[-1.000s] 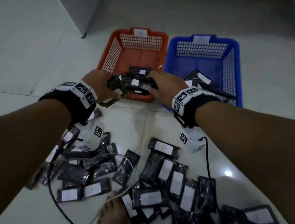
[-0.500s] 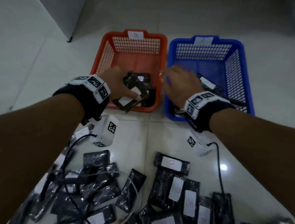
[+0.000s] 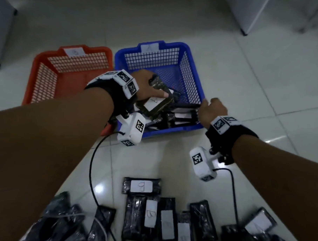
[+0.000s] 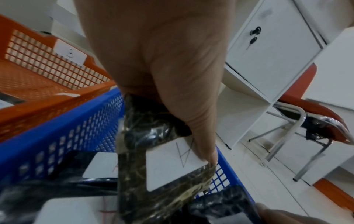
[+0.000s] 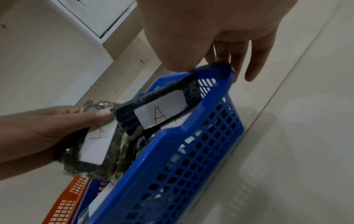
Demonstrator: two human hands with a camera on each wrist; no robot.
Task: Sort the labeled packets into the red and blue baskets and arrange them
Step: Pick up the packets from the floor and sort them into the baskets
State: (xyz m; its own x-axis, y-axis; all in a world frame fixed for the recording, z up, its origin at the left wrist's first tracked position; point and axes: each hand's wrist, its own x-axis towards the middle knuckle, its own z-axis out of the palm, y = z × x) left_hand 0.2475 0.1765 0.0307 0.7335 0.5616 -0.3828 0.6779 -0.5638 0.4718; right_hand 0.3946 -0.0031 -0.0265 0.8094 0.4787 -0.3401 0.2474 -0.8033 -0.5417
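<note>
Left hand (image 3: 147,87) pinches an A-labelled packet (image 3: 155,104) over the blue basket (image 3: 193,67) for placing; right hand (image 3: 212,109) grips the rim, apparently steadying it.

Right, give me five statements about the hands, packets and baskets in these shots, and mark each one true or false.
1. The left hand holds a packet over the blue basket. True.
2. That packet's label reads B. False: it reads A, as the wrist views show.
3. The right hand grips the red basket. False: its fingers are curled over the blue basket's near right corner.
4. Packets already lie in the blue basket. True.
5. Every packet has been sorted. False: many packets lie on the floor in front of the baskets.
</note>
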